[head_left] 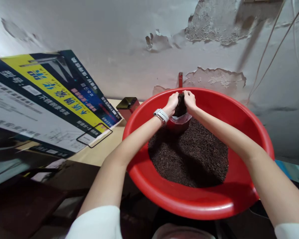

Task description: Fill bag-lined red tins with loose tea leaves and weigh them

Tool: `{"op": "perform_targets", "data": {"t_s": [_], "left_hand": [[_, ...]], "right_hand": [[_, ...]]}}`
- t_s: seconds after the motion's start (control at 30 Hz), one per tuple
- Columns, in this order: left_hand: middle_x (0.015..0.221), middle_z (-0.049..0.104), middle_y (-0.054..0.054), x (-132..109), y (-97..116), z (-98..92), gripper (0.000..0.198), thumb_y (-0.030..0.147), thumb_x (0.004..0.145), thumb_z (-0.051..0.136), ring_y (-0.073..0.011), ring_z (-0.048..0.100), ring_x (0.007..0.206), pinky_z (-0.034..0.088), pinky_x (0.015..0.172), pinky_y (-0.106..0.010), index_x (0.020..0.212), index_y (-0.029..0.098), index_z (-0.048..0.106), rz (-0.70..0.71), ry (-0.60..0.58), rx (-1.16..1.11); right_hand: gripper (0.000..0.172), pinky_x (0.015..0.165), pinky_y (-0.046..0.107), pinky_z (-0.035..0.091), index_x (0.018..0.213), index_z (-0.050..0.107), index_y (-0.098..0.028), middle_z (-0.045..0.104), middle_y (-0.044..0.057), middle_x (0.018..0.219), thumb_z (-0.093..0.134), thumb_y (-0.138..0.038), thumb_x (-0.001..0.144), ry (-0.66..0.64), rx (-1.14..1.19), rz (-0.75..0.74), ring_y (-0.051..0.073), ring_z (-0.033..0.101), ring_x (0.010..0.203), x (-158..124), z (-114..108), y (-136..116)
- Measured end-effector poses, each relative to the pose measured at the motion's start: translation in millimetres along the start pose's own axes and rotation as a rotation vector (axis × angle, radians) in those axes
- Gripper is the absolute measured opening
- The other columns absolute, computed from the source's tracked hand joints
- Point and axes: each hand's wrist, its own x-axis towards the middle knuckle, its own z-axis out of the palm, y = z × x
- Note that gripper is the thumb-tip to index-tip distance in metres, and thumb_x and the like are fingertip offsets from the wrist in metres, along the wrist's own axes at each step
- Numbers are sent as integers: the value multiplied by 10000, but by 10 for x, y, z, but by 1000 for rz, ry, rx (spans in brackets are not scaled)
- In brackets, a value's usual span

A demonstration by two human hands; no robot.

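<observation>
A large red basin (241, 196) holds a bed of loose dark brown granules (201, 152). Near its far side stands a small red container (177, 126) with a clear plastic liner (180, 119) at its mouth. My left hand (173, 101), with a white watch on the wrist, and my right hand (189, 100) are cupped together over that container. Between them is a heap of the dark granules (180, 107), and the fingers of both hands curl round it.
Left of the basin, a small box (128, 107) with a dark top stands on the pale tabletop (97, 154). A big printed carton (47, 103) leans at the left. Behind is a peeling wall, with cables hanging at the right.
</observation>
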Motion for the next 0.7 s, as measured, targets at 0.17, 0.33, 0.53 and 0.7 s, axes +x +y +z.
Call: {"op": "perform_targets", "data": {"t_s": [0.17,0.33,0.53,0.7], "left_hand": [[962,721,-105,-142,46,-96,272,181,882,434,-203,638,915,474,868,-305,890,84,688,65,-88,241],[1023,727,-103,-371,220,-245,257,184,850,493,-235,637,1006,439,951,-328,924,121,730,287,-122,643],[969,728,-89,-936,-68,-342,287,266,858,483,-186,666,867,517,787,-289,972,147,718,-4,-520,593],[1065,711,-170,-1032,-793,-524,316,264,771,618,-310,658,1008,495,872,-368,1033,114,712,-312,-615,1084]], "right_hand": [[376,963,342,427,899,641,-152,681,85,983,376,-412,956,-148,26,-38,191,623,986,107,-52,51],[408,924,381,455,856,635,-147,672,85,918,408,-476,939,-221,-82,-117,190,629,918,48,-364,-57],[250,757,354,523,931,638,-139,675,98,922,454,-300,879,-293,-465,73,186,620,816,-310,-1003,272],[467,695,395,559,1282,556,-126,541,192,1342,480,-378,896,-641,-855,387,316,592,1093,-676,-1282,934]]}}
